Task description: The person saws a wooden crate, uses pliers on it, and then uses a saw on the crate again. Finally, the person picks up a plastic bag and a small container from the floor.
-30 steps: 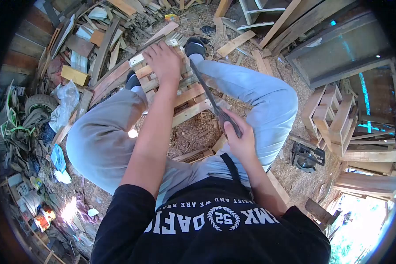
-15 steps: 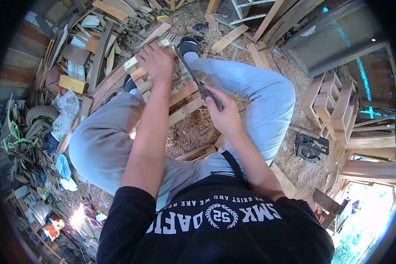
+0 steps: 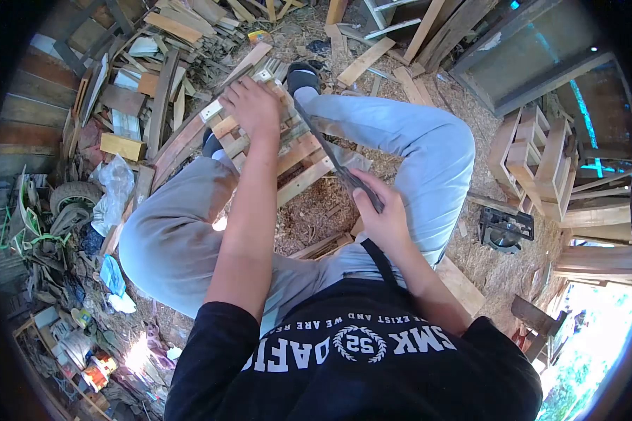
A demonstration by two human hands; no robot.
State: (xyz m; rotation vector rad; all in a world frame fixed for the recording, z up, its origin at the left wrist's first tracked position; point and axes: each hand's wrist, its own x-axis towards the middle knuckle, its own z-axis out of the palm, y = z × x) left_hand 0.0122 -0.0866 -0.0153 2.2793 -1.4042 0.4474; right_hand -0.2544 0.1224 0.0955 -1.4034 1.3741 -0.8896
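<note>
My right hand [image 3: 386, 214] is wrapped round the dark handle of a long, thin saw-like tool [image 3: 319, 137]. Its blade slants up and left, along the right side of a slatted wooden piece [image 3: 298, 156] between my legs. My left hand [image 3: 253, 105] presses on the top of that piece, its fingers bent over the upper slats; whether they grip one is hard to see. A pale block [image 3: 211, 111] with small dark holes shows just left of my left fingers.
Scrap boards [image 3: 163, 95] are heaped at the upper left. Wooden crates [image 3: 537, 165] stand at the right, with a circular saw [image 3: 504, 230] on the sawdust floor below them. A wheel [image 3: 74, 198] and a plastic bag [image 3: 112, 196] lie at the left.
My right hand has moved down and to the right, drawing the tool back with it. My left hand stays on the slatted piece. The whole view has shifted slightly.
</note>
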